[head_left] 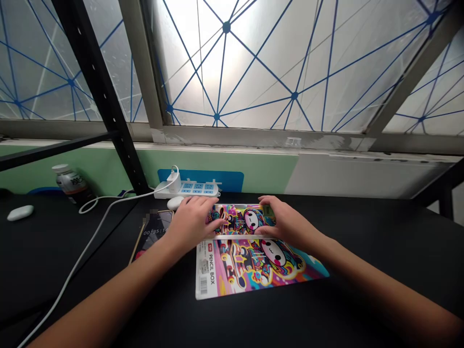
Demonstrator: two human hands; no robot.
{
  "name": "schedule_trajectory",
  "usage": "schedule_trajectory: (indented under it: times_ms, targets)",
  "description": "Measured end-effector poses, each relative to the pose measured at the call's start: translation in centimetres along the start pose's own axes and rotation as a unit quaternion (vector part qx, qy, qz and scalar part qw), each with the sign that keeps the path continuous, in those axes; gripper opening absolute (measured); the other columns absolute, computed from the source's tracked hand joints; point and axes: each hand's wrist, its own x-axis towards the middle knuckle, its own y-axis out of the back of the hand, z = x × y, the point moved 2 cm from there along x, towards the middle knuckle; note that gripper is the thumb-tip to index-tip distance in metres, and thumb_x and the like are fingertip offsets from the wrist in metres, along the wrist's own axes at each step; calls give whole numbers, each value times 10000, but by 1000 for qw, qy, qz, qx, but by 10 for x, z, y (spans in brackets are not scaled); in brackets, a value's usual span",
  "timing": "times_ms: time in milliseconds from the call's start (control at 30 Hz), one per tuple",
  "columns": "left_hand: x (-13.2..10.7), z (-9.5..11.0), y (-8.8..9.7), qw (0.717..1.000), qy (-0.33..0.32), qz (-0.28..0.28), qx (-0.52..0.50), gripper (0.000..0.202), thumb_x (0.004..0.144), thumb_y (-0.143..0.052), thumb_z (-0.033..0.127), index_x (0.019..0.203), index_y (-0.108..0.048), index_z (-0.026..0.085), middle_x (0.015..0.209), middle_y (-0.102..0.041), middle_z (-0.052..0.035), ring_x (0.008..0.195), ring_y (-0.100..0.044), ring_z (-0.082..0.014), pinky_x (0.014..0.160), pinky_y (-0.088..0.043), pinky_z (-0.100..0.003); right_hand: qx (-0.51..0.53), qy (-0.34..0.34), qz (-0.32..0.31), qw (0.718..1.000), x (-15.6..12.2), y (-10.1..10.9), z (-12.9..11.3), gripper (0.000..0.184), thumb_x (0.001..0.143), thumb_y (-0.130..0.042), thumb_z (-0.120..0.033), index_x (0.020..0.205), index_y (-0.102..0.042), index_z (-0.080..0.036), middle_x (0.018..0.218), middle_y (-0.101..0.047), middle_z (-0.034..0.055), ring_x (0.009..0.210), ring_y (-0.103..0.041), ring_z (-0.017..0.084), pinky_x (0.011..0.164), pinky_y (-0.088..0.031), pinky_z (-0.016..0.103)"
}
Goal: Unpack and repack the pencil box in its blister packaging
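A pencil box (pixel 239 217) with a bright cartoon print is gripped at its two ends between my hands. My left hand (pixel 194 220) closes on its left end, with the thumb over the printed face. My right hand (pixel 284 217) wraps the right end, its thumb along the near white edge. Just in front lies a flat printed card (pixel 253 270) in matching colours, marked "PENCIL BOX" with a barcode on its left side. The near edge of the box meets or overlaps the card's far edge; I cannot tell whether they are joined.
Left of the box lies a phone (pixel 154 232), partly behind my left wrist. Behind stand a white power strip (pixel 195 189) with a plugged-in charger (pixel 174 181) and trailing cable (pixel 105 220). A bottle (pixel 72 183) and white mouse-like object (pixel 21 212) sit farther left. A black metal post (pixel 105 96) rises there.
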Motion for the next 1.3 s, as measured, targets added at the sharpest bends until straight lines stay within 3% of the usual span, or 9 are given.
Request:
schedule_trajectory:
  times_ms: [200,300,433,533,633,833,1000,1200,1300]
  targets:
    - [0,3,13,996,-69,38,-31,368,870,-717,347,1195,-640,192,1092,-638,-97,1033,-584,-271,874,-518,-424,-64,145,107,982,-14,15,-21,290,890,-680,-306,1135,-579,-188,1087,-628,129,998,-591,283,873,-517,440]
    - [-14,21,30,993,-97,74,-5,248,898,-671,363,1076,-683,192,1070,-635,-104,1008,-580,-275,854,-520,-422,-104,175,155,967,-31,29,-32,346,957,-573,-253,1297,-542,-191,1146,-618,142,1058,-568,296,920,-504,474]
    - [-55,51,50,978,-142,139,60,220,955,-573,286,1159,-644,244,1162,-662,-95,1077,-596,-291,923,-484,-447,-130,207,173,954,-78,43,-39,497,950,-530,-136,1432,-472,-238,1145,-633,114,1066,-586,281,918,-514,439]
    - [-90,69,43,976,-151,144,66,306,932,-579,177,1224,-585,271,1232,-660,-85,1146,-605,-286,978,-458,-441,-125,237,161,950,-115,41,-38,540,925,-542,-97,1438,-475,-253,1145,-656,93,1116,-595,272,961,-508,429]
    - [-116,75,20,986,-108,119,41,304,920,-602,207,1217,-567,263,1325,-626,-101,1215,-594,-301,979,-484,-423,-100,255,143,951,-134,31,-38,446,931,-529,-93,1361,-536,-213,1164,-665,105,1204,-577,265,1017,-496,430]
    - [-141,58,-13,997,73,26,-29,660,876,-646,526,1442,-373,325,1518,-472,-86,1315,-541,-328,1008,-537,-450,-30,193,18,981,-128,18,-39,301,910,-525,-121,1198,-595,-173,1337,-608,157,1321,-515,287,1056,-487,471]
    - [-143,51,-18,996,87,4,-31,771,855,-665,508,1507,-276,377,1508,-496,-44,1314,-542,-334,1021,-533,-455,48,89,-75,992,-127,22,-23,659,852,-709,-485,1402,-470,-211,1507,-463,171,1400,-423,319,1110,-432,508]
    - [-141,50,-19,995,79,0,-54,956,801,-731,464,1558,-150,396,1433,-566,-61,1235,-603,-344,976,-551,-447,175,29,-65,982,-122,27,-9,619,753,-786,-556,1253,-603,-240,1389,-573,132,1302,-517,311,1085,-445,465]
    - [-140,54,-17,990,118,5,-78,1040,780,-755,389,1576,-87,368,1445,-542,-92,1251,-585,-349,992,-526,-475,272,-41,-31,961,-114,30,-2,486,801,-711,-608,1115,-672,-239,1174,-681,87,1110,-625,285,969,-507,431]
